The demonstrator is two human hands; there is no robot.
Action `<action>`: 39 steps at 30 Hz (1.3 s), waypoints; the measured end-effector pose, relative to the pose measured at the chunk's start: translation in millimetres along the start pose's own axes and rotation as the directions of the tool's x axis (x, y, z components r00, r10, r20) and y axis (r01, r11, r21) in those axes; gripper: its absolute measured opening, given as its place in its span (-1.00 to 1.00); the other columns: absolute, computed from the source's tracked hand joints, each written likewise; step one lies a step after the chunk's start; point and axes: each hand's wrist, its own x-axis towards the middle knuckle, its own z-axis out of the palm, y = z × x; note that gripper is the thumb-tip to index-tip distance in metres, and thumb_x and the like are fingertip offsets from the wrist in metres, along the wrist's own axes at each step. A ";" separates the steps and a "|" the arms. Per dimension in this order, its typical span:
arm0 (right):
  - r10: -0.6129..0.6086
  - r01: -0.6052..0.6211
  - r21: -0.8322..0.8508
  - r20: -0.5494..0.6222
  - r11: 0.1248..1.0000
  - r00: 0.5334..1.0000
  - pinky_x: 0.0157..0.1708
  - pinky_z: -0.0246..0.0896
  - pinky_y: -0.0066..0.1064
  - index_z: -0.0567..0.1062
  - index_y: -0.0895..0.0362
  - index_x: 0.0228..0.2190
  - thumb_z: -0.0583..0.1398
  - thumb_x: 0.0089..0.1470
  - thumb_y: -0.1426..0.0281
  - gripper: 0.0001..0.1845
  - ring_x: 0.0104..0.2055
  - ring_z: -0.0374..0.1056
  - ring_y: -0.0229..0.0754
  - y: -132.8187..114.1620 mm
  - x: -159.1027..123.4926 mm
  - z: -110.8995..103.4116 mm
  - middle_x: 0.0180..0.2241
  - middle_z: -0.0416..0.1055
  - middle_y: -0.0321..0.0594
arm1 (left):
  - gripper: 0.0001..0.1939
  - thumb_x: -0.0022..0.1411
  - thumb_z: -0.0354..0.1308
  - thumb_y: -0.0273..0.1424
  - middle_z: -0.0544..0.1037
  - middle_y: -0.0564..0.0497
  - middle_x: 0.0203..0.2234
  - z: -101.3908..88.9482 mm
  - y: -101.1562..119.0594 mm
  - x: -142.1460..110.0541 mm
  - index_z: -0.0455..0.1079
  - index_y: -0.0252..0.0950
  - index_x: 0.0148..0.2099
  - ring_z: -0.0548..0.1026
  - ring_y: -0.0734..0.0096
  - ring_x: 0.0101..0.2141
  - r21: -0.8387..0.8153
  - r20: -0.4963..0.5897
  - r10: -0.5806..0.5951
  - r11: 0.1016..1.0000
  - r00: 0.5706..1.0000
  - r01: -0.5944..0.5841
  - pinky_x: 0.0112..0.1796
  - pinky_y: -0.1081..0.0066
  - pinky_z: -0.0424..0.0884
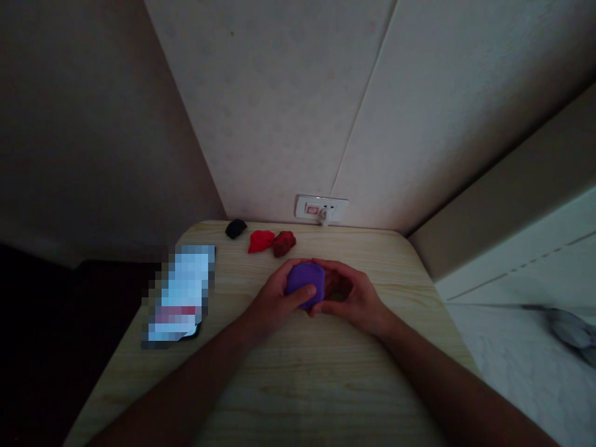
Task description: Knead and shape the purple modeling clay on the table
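Note:
A smooth purple lump of modelling clay (304, 280), rounded with slightly flattened edges, is between my two hands above the wooden tabletop. My left hand (285, 292) wraps its left side, with the thumb pressed across the front face. From the other side, the curved fingers and thumb of my right hand (356, 295) meet the lump's right edge, leaving a dark hollow inside the palm. Beyond my hands lie a bright red clay piece (261, 241) and a dark red clay piece (284, 243), close together. A black clay piece (236, 228) sits farther left.
A phone with a blurred-out lit screen (181, 295) lies on the left of the pale wooden table (298, 385). At the back, a wall socket (321, 207) with a white plug stands just above the table edge. White bedding (507, 354) is at the right.

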 end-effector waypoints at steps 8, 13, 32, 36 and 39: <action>0.000 0.003 0.047 -0.063 0.999 0.998 -0.26 0.46 -0.31 0.45 0.01 0.17 0.42 0.04 0.25 -0.34 -0.32 0.50 -0.17 0.8 0.0 1.6 -0.29 0.56 -0.21 | -0.44 0.08 0.39 -0.33 0.54 -0.02 -0.15 3.9 3.6 -4.1 0.29 -0.23 0.10 0.56 0.35 -0.33 0.098 0.027 0.000 0.995 1.000 -0.003 -0.28 0.34 0.50; 0.044 -0.033 0.051 -0.235 0.998 0.971 -0.51 0.27 -0.49 0.66 0.12 -0.35 0.41 0.04 0.22 -0.78 -0.53 0.36 -0.31 0.6 4.0 2.1 -0.53 0.52 -0.28 | -0.40 0.02 0.41 -0.36 0.52 -0.02 -0.15 3.6 2.0 -8.3 0.28 -0.20 0.10 0.56 0.27 -0.27 0.279 0.088 0.066 0.956 0.994 -0.088 -0.25 0.30 0.49; 0.123 -0.090 0.142 -0.244 0.986 0.962 -0.56 0.27 -0.51 0.69 0.11 -0.35 0.46 -0.07 0.22 -0.75 -0.59 0.34 -0.34 1.9 5.8 2.2 -0.54 0.56 -0.28 | -0.46 0.11 0.35 -0.35 0.52 0.04 -0.21 6.4 4.0 -11.2 0.26 -0.16 0.11 0.54 0.35 -0.38 0.359 0.101 0.036 0.931 0.994 -0.070 -0.32 0.32 0.48; 0.120 -0.083 0.151 -0.252 0.985 0.960 -0.62 0.27 -0.51 0.69 0.12 -0.34 0.47 -0.08 0.21 -0.71 -0.64 0.34 -0.32 4.3 6.6 3.9 -0.56 0.56 -0.26 | -0.49 0.10 0.34 -0.44 0.50 0.07 -0.25 8.3 6.3 -11.2 0.28 -0.19 0.08 0.52 0.43 -0.43 0.265 0.091 0.020 0.963 0.996 -0.043 -0.37 0.39 0.48; 0.095 -0.083 0.059 -0.238 0.995 0.967 -0.60 0.28 -0.48 0.69 0.13 -0.28 0.39 0.05 0.17 -0.70 -0.63 0.33 -0.30 3.7 4.9 3.9 -0.59 0.52 -0.25 | -0.50 0.07 0.37 -0.43 0.52 0.04 -0.24 7.4 5.2 -10.1 0.32 -0.22 0.04 0.53 0.38 -0.35 0.256 0.050 0.039 0.965 0.998 -0.051 -0.32 0.39 0.48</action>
